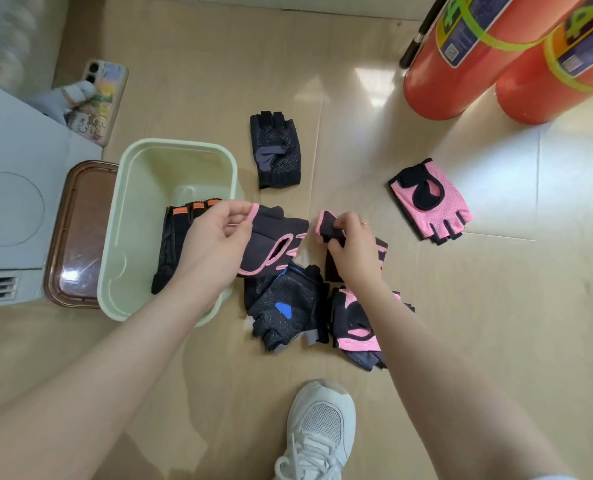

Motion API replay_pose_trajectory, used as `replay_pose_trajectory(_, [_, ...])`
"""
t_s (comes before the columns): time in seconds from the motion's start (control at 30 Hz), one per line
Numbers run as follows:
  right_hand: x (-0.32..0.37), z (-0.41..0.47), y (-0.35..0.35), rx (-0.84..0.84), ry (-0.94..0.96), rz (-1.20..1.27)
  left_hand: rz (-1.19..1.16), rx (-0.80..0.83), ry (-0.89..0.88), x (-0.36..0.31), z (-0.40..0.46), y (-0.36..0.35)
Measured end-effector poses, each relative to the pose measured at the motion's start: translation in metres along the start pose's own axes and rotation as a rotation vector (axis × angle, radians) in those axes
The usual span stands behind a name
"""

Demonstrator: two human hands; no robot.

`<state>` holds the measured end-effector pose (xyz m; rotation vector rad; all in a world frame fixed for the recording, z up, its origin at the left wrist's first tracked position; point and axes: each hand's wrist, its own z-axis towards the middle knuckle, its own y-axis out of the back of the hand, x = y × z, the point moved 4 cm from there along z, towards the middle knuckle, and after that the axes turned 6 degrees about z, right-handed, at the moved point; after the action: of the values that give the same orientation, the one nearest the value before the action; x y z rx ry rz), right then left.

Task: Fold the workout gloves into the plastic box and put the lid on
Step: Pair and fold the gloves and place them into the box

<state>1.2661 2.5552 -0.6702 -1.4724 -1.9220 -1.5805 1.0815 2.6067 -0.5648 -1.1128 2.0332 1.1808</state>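
A pale green plastic box [129,188] stands open on the floor with a black glove with orange tabs [170,237] inside. Its brown lid [80,233] lies to the left of it. My left hand [215,237] pinches the pink-trimmed edge of a black and pink glove [274,244] just right of the box. My right hand [350,251] pinches that glove's strap end. Below lie a black and blue glove [288,306] and a pink and black glove [354,323]. A black glove [277,150] and a pink glove [430,199] lie farther off.
Two orange cylinders [461,64] stand at the top right. A phone [104,102] with a decorated case lies at the upper left beside a white appliance [14,188]. My white shoe [319,427] is at the bottom middle, on the beige tiled floor.
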Motion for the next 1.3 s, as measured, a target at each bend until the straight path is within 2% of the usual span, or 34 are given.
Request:
replay_pose_trajectory(0.1, [0.025, -0.035, 0.032, -0.235, 0.112, 0.373, -0.016, -0.016, 0.035, 0.001, -0.003, 0.001])
replay_pose_trajectory(0.17, [0.047, -0.068, 0.043, -0.296, 0.276, 0.434, -0.045, -0.016, 0.095, 0.002, -0.007, 0.001])
replay_pose_trajectory(0.23, [0.063, -0.093, 0.036, -0.211, 0.388, 0.432, -0.111, 0.027, 0.192, 0.003, -0.013, -0.001])
replay_pose_trajectory(0.37, [0.074, -0.111, 0.01, -0.009, 0.447, 0.345, -0.264, 0.154, 0.279, 0.005, -0.035, -0.005])
replay_pose_trajectory(0.57, [0.076, -0.124, 0.01, 0.037, 0.449, 0.234, -0.42, 0.186, 0.286, 0.01, -0.05, 0.009])
replay_pose_trajectory(0.77, [0.102, -0.14, 0.01, 0.065, 0.472, 0.334, -0.556, 0.19, 0.24, 0.006, -0.065, 0.016])
replay_pose_trajectory(0.87, [0.108, -0.139, 0.009, 0.052, 0.46, 0.349, -0.641, 0.234, 0.146, 0.002, -0.071, 0.023])
replay_pose_trajectory(0.93, [0.113, -0.138, 0.007, 0.088, 0.465, 0.345, -0.578, 0.246, 0.068, 0.001, -0.072, 0.029])
replay_pose_trajectory(1.07, [0.12, -0.143, -0.002, 0.193, 0.479, 0.321, -0.513, 0.223, 0.032, 0.005, -0.069, 0.042])
replay_pose_trajectory(1.17, [0.124, -0.139, -0.005, 0.21, 0.341, 0.405, -0.543, 0.276, -0.002, 0.004, -0.07, 0.04])
replay_pose_trajectory(1.3, [0.13, -0.134, -0.001, 0.136, 0.215, 0.562, -0.454, 0.349, -0.1, 0.001, -0.071, 0.034])
